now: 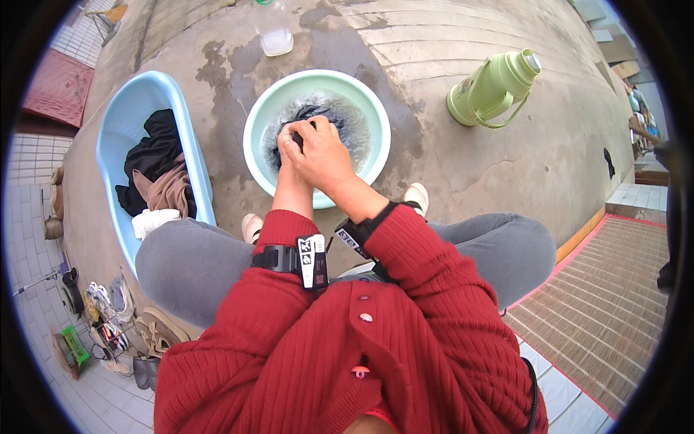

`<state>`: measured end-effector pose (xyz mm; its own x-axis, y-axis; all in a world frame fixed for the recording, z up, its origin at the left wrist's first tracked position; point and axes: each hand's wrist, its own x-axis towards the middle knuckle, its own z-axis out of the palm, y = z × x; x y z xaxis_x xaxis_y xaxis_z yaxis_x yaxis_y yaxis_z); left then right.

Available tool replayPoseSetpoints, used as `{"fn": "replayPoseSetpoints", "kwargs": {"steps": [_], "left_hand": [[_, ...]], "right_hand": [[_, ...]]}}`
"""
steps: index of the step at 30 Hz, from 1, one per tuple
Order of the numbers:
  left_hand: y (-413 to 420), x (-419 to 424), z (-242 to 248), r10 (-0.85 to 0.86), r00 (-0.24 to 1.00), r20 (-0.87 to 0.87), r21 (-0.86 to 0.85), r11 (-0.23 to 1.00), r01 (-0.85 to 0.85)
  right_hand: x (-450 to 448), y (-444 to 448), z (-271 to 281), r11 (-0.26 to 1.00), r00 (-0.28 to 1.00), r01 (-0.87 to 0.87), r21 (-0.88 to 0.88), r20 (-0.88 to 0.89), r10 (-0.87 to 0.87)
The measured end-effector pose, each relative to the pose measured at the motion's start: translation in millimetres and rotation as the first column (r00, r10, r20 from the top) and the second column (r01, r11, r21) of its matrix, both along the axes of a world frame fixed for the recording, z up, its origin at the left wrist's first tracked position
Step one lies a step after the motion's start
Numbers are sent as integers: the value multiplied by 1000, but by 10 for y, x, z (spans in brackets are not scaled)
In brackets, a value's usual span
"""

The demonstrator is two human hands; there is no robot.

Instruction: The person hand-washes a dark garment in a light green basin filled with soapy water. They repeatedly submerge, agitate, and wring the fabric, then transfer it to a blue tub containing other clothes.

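Soapy water fills a pale green plastic basin (382,135) on the concrete ground before me. A dark wet cloth (310,111) lies in the water, its folds partly under suds. My right hand (321,149) grips a bunched part of this cloth over the basin, fingers curled. Pressed against it is my left hand (286,142), also on the cloth and largely covered by the right. How the left fingers close around the fabric is hidden.
Left of the basin stands a light blue plastic tub (187,130) holding black, brown and white clothes (154,157). A clear plastic bottle (275,32) stands beyond the basin. A green thermos flask (490,89) stands at right. Shoes (105,301) line the left; a woven mat (591,309) lies right.
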<state>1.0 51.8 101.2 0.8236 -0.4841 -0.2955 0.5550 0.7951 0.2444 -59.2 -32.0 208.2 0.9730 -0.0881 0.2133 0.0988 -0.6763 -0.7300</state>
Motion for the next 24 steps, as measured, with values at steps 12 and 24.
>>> {"fn": "replayPoseSetpoints", "kwargs": {"steps": [12, 24], "left_hand": [[121, 38, 4, 43, 982, -182, 6, 999, -42], [-326, -223, -829, 108, 855, -508, 540, 813, 219]], "right_hand": [[269, 177, -211, 988, 962, 22, 155, -273, 21], [646, -889, -1570, 985, 813, 133, -112, -556, -173]]}}
